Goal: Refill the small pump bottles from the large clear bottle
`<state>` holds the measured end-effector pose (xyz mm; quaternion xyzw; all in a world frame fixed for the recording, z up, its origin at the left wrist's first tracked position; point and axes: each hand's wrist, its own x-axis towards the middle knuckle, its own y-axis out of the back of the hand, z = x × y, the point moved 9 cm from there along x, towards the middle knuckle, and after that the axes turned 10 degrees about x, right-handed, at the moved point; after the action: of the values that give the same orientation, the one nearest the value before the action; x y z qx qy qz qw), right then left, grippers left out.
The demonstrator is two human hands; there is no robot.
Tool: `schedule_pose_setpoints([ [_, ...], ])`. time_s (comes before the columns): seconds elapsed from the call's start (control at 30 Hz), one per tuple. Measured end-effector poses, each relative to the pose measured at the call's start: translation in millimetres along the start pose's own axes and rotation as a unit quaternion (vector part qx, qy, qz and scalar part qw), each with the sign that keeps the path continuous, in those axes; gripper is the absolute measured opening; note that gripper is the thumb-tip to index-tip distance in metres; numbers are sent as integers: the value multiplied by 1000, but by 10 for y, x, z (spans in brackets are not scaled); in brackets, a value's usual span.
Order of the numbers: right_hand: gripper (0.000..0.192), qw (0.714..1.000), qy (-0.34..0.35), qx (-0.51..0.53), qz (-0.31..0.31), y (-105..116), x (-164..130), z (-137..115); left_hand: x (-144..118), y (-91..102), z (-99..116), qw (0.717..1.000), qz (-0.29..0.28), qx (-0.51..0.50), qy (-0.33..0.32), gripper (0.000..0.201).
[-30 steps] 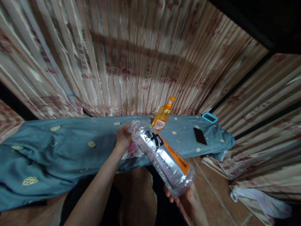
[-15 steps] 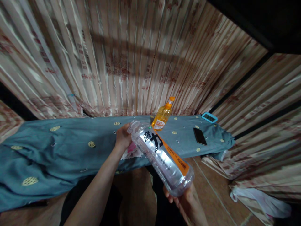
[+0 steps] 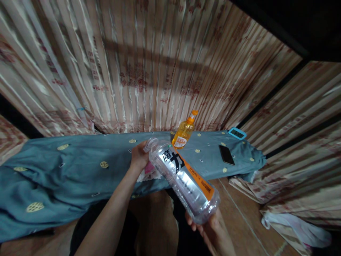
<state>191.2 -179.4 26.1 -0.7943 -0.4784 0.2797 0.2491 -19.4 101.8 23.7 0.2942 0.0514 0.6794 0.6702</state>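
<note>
The right hand (image 3: pixel 213 227) cups the base of the clear plastic bottle (image 3: pixel 183 177), fingers curled under it, holding it tilted with its neck aimed away over the blue cloth (image 3: pixel 66 170). The left hand (image 3: pixel 139 156) is closed around a pink-and-white cloth (image 3: pixel 149 171) at the bottle's open mouth (image 3: pixel 151 143). Judged step: wiping the neck; next calls for a steady base grip. The orange bottle (image 3: pixel 183 133) and phone (image 3: pixel 226 154) lie beyond.

We stretch our left arm forward and up, bare to the elbow, with the left hand (image 3: pixel 139 156) curled, its fingers bent inward (fingertips hidden from us). Our right hand (image 3: pixel 213 229) sits low and near, palm turned upward, fingers cupped and spread, the wrist running off the bottom edge.
</note>
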Motion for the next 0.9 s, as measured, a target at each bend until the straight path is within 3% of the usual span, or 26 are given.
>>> schedule_pose_setpoints([
  [0.33,66,1000,0,-13,16,63,-6,15,-5,-8,-75,1000,8,-2,6,24],
  [0.9,65,1000,1,-8,15,9,-3,-1,-11,16,-24,1000,9,9,17,20],
])
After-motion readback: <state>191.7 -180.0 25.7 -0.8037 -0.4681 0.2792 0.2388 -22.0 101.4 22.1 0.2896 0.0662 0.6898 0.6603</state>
